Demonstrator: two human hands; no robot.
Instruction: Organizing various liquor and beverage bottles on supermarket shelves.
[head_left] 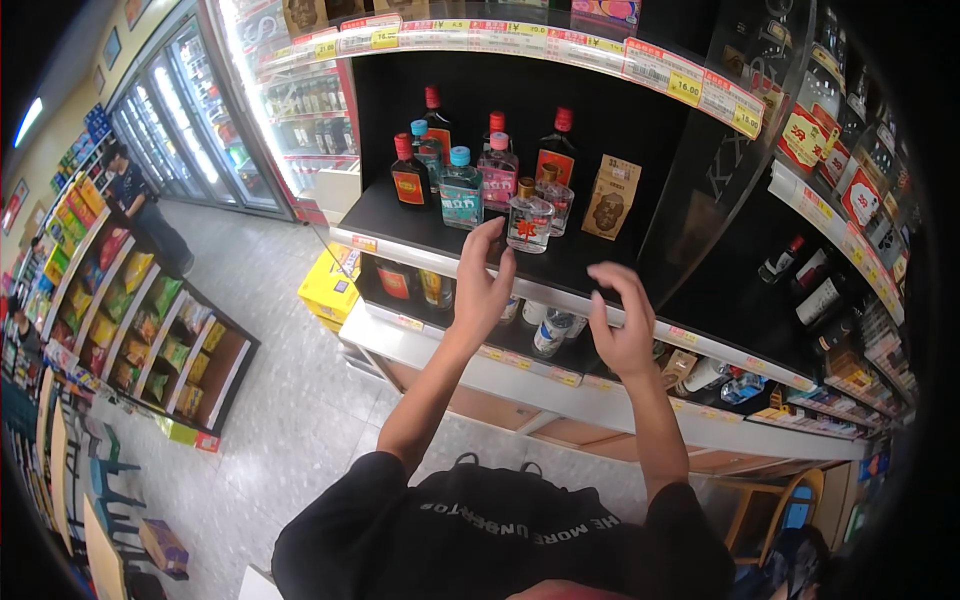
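My left hand [484, 285] reaches up to the shelf edge, thumb and fingers apart, right beside a small clear flat bottle [529, 222] with a gold cap and a red mark. Whether the fingertips touch that bottle I cannot tell. Over the same edge, farther right, my right hand [624, 325] is raised, fingers apart and bent, holding nothing. Behind the clear bottle stands a similar gold-capped bottle [556, 204]. To its left are a teal-labelled bottle [462, 193], a pink-labelled bottle [497, 172] and a dark red-capped bottle [410, 180]. A brown carton [612, 197] stands to the right.
A lower shelf holds more bottles [550, 333] under my hands. Above runs a shelf edge with price tags [480, 36]. A glass panel [728, 160] stands at right. On the floor at left are a yellow box [330, 290] and a snack rack [225, 395]; a person [150, 210] stands beyond.
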